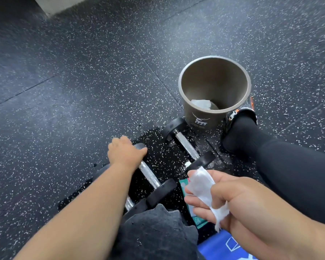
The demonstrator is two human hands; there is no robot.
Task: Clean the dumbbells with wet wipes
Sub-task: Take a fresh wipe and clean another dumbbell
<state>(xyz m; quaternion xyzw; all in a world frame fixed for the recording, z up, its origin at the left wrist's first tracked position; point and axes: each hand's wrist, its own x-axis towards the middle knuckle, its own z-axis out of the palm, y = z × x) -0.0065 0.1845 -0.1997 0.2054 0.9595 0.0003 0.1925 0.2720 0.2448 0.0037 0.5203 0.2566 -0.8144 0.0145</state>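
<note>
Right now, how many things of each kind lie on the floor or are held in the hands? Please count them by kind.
Dumbbells: 2, the near one under the left hand, the far one beside the bin
Bins: 1
Wipes: 2, one gripped by the right hand, one in the bin
Wipe packets: 1
Total: 6

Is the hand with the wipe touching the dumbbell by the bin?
Apart. The head view shows floor between the right hand, holding the wipe, and that dumbbell.
</note>
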